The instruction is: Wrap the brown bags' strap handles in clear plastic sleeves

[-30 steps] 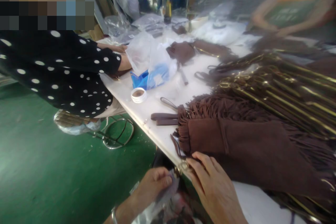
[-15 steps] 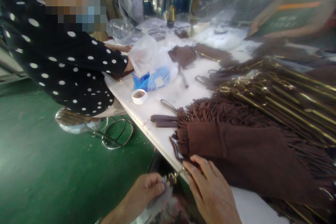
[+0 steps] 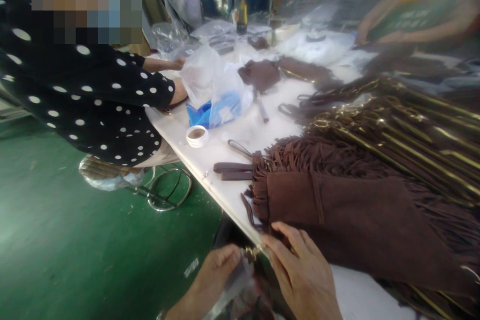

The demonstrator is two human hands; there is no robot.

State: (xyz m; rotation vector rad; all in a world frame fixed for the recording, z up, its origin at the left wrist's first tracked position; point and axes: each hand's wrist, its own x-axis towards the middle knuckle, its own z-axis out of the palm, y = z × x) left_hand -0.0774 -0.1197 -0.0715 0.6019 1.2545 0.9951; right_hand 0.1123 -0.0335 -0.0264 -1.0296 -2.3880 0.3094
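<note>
My left hand (image 3: 217, 270) is closed in a pinch at the table's corner edge, with clear plastic film (image 3: 238, 280) at its thumb and fingertips. A small gold metal clasp (image 3: 251, 252) shows between my two hands. My right hand (image 3: 302, 272) has its fingers bent, and the index fingertip meets the right end of the clasp; its thumb is hidden. Beside that hand lies a dark brown fringed suede bag (image 3: 348, 210), with strap loops (image 3: 234, 171) sticking out at its left end.
Gold chains (image 3: 405, 130) lie over more brown bags. Farther back on the white table (image 3: 210, 160) are a round white tub (image 3: 197, 136) and a blue packet (image 3: 225, 107). A co-worker in a dotted sleeve (image 3: 142, 85) handles plastic. A stool (image 3: 112, 172) stands on the green floor.
My left hand has moved slightly right, closer to the clasp. A small clear scrap now shows against the floor left of it. The right hand has barely moved.
</note>
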